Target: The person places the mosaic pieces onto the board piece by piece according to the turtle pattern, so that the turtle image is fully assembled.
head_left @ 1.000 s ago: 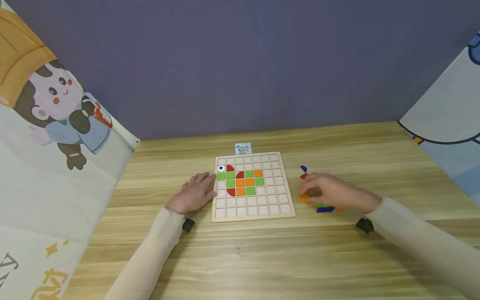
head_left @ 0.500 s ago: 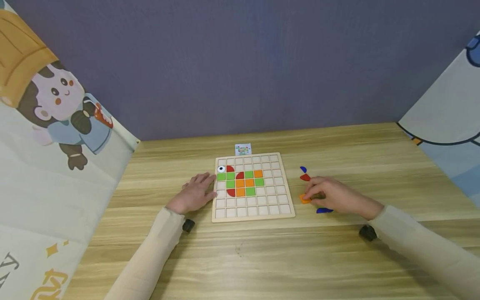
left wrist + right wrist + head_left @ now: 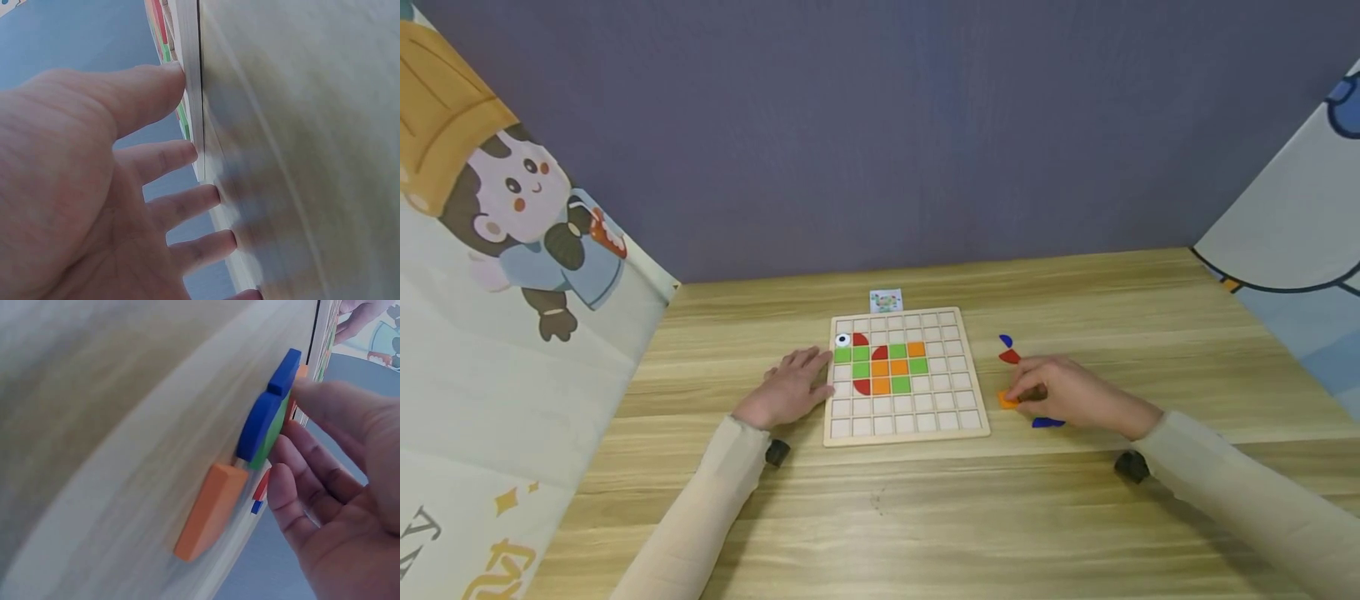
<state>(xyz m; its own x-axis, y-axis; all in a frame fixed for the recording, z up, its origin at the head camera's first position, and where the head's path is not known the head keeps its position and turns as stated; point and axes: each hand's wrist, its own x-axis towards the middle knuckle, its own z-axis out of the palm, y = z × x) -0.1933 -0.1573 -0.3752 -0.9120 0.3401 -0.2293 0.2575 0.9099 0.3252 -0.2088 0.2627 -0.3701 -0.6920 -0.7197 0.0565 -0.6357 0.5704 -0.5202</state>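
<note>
My left hand [image 3: 785, 389] rests on the table with its fingers spread, thumb and index fingertip at the left edge of a wooden grid board [image 3: 947, 419]. Green, orange and red tiles and a white eye piece [image 3: 842, 340] fill part of the grid. To the right of the board, my right hand [image 3: 1067, 393] pinches an orange square tile [image 3: 1006, 401] between thumb and fingers, low over the table. Beside that hand, the right wrist view shows blue curved pieces [image 3: 257, 425], a green piece [image 3: 270, 442] and another orange tile [image 3: 211, 512].
A small picture card [image 3: 886, 300] lies against the board's far edge. A red piece [image 3: 1010, 356] and a blue one [image 3: 1006, 341] lie beyond my right hand. A dark wall [image 3: 925, 142] stands behind the table [image 3: 880, 517].
My right thumb and fingers have closed on the orange square tile, which shows more fully at the fingertips. My left hand has stayed at the board's edge.
</note>
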